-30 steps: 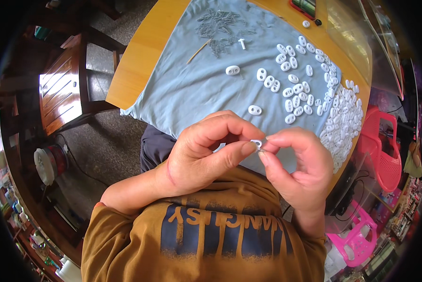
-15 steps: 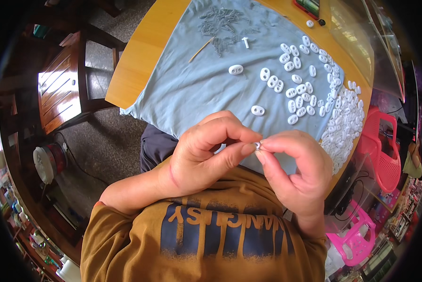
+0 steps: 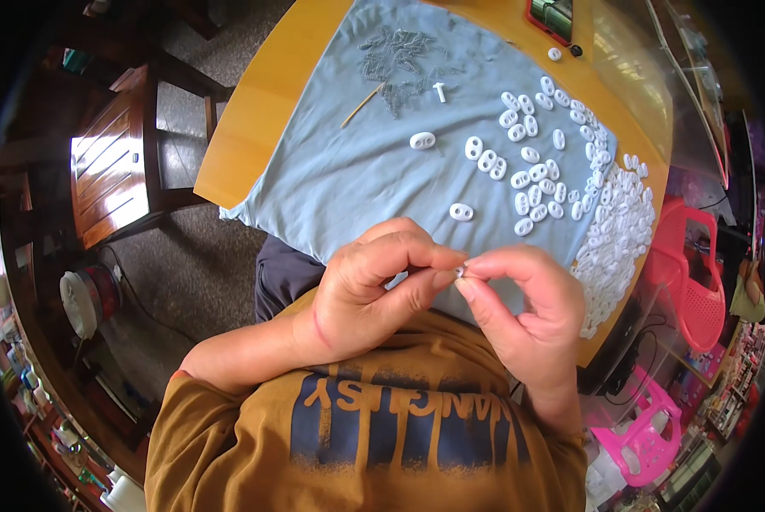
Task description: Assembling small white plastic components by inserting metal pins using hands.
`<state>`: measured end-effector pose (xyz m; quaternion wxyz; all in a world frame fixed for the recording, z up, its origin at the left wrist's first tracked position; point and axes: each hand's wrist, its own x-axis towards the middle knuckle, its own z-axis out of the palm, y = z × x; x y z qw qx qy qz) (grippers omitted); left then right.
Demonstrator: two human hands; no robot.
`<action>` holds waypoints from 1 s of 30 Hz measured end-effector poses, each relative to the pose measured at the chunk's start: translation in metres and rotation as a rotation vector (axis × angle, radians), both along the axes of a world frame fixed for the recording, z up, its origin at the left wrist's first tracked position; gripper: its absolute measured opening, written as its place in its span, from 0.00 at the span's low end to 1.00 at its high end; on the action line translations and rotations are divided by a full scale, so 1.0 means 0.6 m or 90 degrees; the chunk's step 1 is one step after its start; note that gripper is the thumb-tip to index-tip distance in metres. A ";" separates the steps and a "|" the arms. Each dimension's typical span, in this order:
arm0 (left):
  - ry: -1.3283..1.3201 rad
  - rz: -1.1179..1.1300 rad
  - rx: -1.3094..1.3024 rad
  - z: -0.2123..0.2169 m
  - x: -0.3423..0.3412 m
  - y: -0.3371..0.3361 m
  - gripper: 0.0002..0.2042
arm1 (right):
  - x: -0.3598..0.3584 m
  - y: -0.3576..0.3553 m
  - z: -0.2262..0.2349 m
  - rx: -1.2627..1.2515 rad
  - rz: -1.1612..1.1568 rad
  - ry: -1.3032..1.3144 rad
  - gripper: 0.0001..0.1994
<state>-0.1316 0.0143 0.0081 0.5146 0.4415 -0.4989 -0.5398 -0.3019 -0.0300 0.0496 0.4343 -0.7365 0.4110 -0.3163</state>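
My left hand [image 3: 382, 271] and my right hand [image 3: 532, 299] meet fingertip to fingertip in front of my chest. Between them they pinch a small white piece [image 3: 459, 272], mostly hidden by the fingers; its exact kind does not show. Beyond the hands, a white oval piece with two holes [image 3: 461, 212] lies alone on a light blue cloth [image 3: 374, 192]. Another such oval [image 3: 423, 141] sits farther off, and three more lie in a row to its right. A grey heap of thin metal bits [image 3: 395, 55] rests at the far side, with a thin yellow stick [image 3: 361, 106] and a white T-shaped piece [image 3: 440, 91] beside it.
A dense pile of white oval pieces [image 3: 613, 239] covers the right of the yellow wooden table [image 3: 242, 111]. At the far right edge lies a red-framed dark device [image 3: 553, 17]. Pink plastic chairs [image 3: 685, 273] stand on the right, a wooden chair [image 3: 110, 158] on the left.
Both hands have shifted slightly left and stay pinched together on the small white piece. The view has turned a little; the things on the cloth look otherwise unmoved.
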 end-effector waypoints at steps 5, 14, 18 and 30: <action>-0.001 0.002 0.043 -0.012 -0.007 0.007 0.06 | -0.003 0.009 -0.022 0.104 -0.022 -0.051 0.08; 0.220 0.003 0.284 -0.011 -0.011 -0.002 0.06 | -0.012 -0.007 -0.026 0.141 -0.035 -0.090 0.07; 0.259 0.039 0.261 -0.014 -0.004 -0.003 0.08 | -0.016 -0.052 -0.025 -0.021 -0.046 0.060 0.05; 0.284 0.076 0.255 -0.010 0.010 0.002 0.08 | 0.017 -0.144 -0.065 -0.340 0.075 0.300 0.07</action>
